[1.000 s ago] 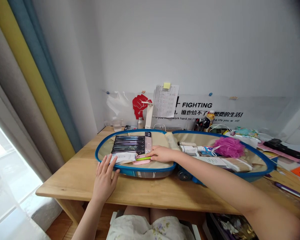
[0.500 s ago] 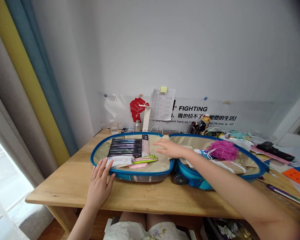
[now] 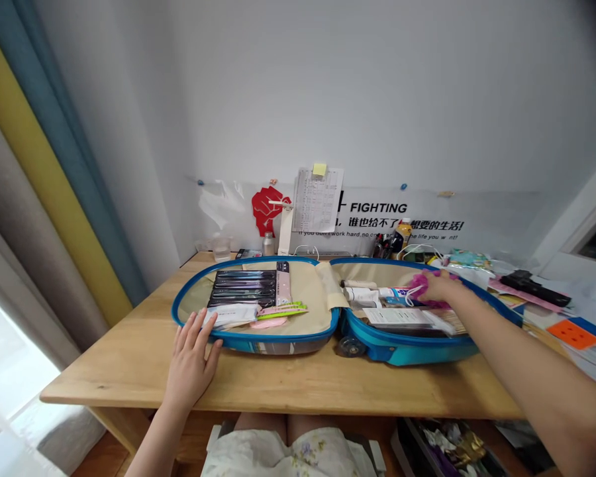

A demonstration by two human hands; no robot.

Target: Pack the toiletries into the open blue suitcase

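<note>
An unfolded blue suitcase (image 3: 258, 342) lies on the table with both halves facing up. My left hand (image 3: 191, 354), fingers spread, rests at the front left rim, beside a white packet (image 3: 232, 314). Behind that packet are a pack of dark toothbrushes (image 3: 243, 286), a green and pink item (image 3: 284, 309) and a pale pink piece (image 3: 269, 322). In the right half, my right hand (image 3: 440, 289) closes over a magenta bath puff (image 3: 418, 283), its fingertips partly hidden in the mesh. White tubes (image 3: 361, 295) and a flat white packet (image 3: 396, 317) lie left of it.
The wooden table (image 3: 129, 361) carries papers, an orange card (image 3: 573, 333) and a black object (image 3: 536, 288) at right. Behind the suitcase stand a plastic cup (image 3: 222, 250), a small metal bottle (image 3: 268, 244) and a yellow-labelled bottle (image 3: 401, 237). A bin (image 3: 402, 444) sits below.
My right hand has moved right, from above the suitcase's middle hinge to the bath puff, which is now squeezed under it. My left hand stays at the rim. The view has shifted slightly.
</note>
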